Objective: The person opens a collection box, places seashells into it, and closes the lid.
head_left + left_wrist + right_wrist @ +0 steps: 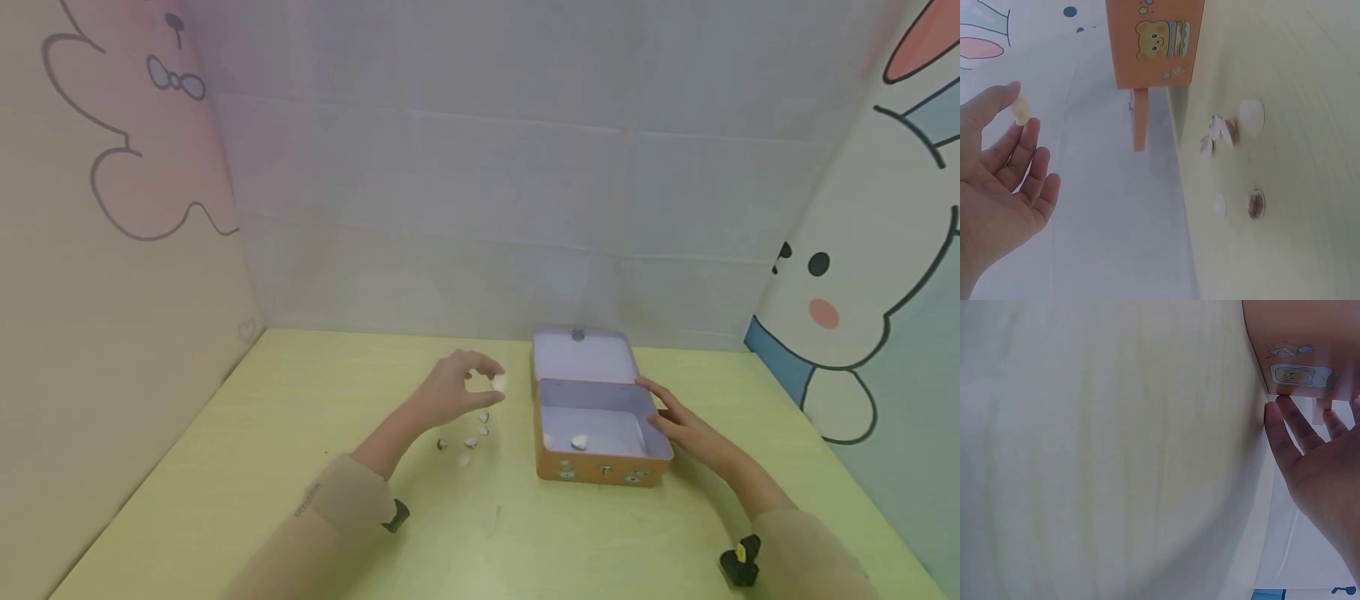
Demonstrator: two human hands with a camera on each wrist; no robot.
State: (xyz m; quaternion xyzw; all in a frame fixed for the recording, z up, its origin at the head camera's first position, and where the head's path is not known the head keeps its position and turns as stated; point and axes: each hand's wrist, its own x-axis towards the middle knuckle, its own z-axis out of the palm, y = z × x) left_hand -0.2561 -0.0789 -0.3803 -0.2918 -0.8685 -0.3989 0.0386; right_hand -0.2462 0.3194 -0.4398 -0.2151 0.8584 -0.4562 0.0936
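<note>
My left hand (447,390) pinches a small white seashell (498,382) between thumb and fingertips, raised above the table left of the case; the same shell (1020,110) shows pale in the left wrist view. An orange tin case (600,469) with a lilac inside stands with its lid (585,356) folded back. A white shell (579,442) lies in it near the front wall, with part of another at the front left corner. My right hand (692,429) touches the case's right side with extended fingers. Several loose shells (471,443) lie below my left hand.
The pale yellow table (495,533) meets a white cloth backdrop (435,283) behind the case. Side panels with cartoon animals stand at left and right. Black wrist mounts (741,562) hang below both sleeves.
</note>
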